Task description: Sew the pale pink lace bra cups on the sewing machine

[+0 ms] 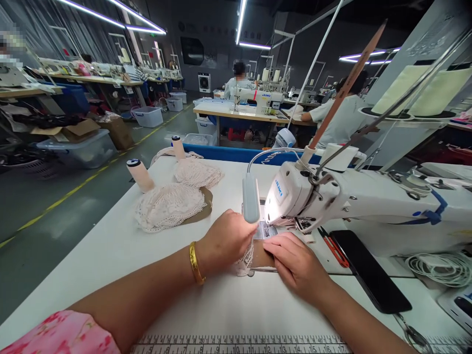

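Observation:
My left hand (226, 241), with a gold bangle on its wrist, presses on a small piece of pale lace with a brown backing (254, 258) in front of the needle of a white sewing machine (354, 201). My right hand (295, 263) lies flat on the same piece from the right, fingers pointing at the needle area. The machine's lamp (250, 199) hangs over my left fingers and lights the presser foot. Part of the piece is hidden under both hands.
Two heaps of pink lace pieces (169, 206) and two thread cones (140, 175) sit at the far left of the white table (110, 246). Red snips (334, 246), a black phone (370, 275) and a coiled white cable (440, 268) lie right. Other people sew at tables behind.

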Tool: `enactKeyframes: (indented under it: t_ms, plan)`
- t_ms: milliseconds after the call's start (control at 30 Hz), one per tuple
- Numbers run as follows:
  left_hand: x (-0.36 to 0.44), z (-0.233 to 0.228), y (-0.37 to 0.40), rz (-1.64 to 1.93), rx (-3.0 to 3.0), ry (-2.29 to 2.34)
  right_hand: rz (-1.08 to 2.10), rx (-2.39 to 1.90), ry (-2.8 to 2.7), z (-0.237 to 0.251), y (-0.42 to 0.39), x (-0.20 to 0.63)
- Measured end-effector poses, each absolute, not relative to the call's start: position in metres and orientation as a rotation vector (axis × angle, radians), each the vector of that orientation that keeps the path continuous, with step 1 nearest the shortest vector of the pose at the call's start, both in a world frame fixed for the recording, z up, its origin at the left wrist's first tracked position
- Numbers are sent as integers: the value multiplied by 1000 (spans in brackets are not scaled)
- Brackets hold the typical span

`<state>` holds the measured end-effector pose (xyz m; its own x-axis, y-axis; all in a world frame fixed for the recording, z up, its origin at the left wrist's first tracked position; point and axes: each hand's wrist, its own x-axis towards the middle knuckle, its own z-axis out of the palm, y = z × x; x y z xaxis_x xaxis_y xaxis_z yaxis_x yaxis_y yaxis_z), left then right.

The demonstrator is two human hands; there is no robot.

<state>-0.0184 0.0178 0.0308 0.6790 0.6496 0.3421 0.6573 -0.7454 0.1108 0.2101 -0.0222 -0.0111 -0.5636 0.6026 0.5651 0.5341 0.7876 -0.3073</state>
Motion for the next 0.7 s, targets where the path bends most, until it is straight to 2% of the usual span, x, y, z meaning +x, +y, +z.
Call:
enactKeyframes:
  t_ms: [100,267,400,533,700]
  plan:
    - [-29,32,27,-652,-2935,-1092,233,-793,-2333,-8,-28,200]
    - [-46,40,38,-303,-3267,-1085,446,-635,-2423,-10,-35,184]
    - [-41,43,32,-160,-3381,-1268,450,-665,-2390,-17,-38,178]
    - [-27,38,24,-377,-3323,-1414,413,-745,-2387,-15,-37,185]
    - [-24,34,25,-773,-3326,-1872,468,-914,-2264,-8,-32,203]
